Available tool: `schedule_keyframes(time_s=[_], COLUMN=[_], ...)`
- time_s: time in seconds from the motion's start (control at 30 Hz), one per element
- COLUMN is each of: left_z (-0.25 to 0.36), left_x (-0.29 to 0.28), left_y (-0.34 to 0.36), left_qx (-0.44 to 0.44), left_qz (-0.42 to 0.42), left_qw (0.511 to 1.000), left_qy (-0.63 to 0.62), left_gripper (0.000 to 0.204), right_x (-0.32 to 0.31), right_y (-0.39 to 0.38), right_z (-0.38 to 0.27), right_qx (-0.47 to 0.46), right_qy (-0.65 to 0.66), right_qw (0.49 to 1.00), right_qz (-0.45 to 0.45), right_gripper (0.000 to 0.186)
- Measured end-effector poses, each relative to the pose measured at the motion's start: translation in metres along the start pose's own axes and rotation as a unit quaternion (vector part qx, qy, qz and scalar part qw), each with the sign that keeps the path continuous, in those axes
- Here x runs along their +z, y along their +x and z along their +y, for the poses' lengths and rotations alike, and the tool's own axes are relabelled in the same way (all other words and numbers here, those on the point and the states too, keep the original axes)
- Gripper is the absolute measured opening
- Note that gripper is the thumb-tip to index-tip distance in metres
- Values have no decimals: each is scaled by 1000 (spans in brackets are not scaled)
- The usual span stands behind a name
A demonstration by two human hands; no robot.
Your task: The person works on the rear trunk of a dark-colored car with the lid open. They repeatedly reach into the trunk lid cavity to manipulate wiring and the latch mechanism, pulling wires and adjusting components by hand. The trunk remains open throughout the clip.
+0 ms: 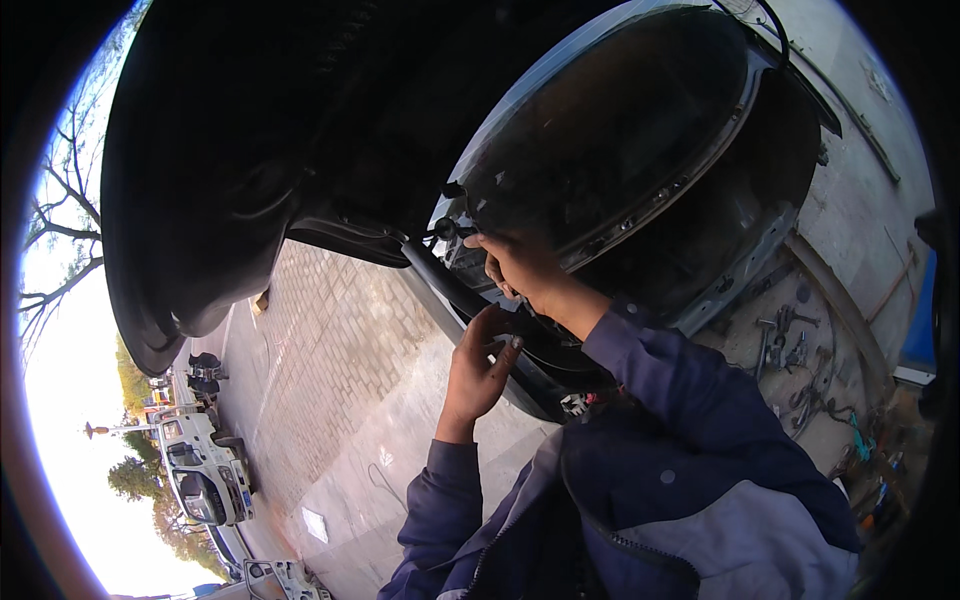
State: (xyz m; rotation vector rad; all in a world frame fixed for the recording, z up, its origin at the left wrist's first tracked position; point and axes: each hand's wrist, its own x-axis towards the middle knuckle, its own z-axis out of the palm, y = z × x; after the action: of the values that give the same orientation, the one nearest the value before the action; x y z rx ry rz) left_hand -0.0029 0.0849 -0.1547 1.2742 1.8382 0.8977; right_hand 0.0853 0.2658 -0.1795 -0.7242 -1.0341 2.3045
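A: Okay, step? Left hand (478, 368) curled shut on the black strut (445, 280) under the raised hatch glass (610, 130).
B: Right hand (520, 262) pinches its upper joint (445, 228). Likely freeing it; next needs steady support.

1. Daylight floods in from the blown-out sky (70, 420), left of the raised black car panel (260, 130).
2. The panel's underside lies in deep shadow.
3. Fisheye bending curves the paving (330, 340) below the panel; the rim is vignetted black.
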Motion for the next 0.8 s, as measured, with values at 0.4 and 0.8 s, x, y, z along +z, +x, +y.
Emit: schedule_keyframes(time_s=[0.4,0.8], left_z=[112,148], left_x=[-134,-126], left_y=[102,145], left_qx=[337,309], left_qz=[232,212], left_qw=[705,600], left_qy=[580,707], left_gripper=[63,64], right_x=[31,44], right_y=[41,79], right_z=[15,28], right_qx=[16,66], right_qy=[-42,-3], right_qw=[999,998], right_qz=[-7,4], right_gripper=[37,30])
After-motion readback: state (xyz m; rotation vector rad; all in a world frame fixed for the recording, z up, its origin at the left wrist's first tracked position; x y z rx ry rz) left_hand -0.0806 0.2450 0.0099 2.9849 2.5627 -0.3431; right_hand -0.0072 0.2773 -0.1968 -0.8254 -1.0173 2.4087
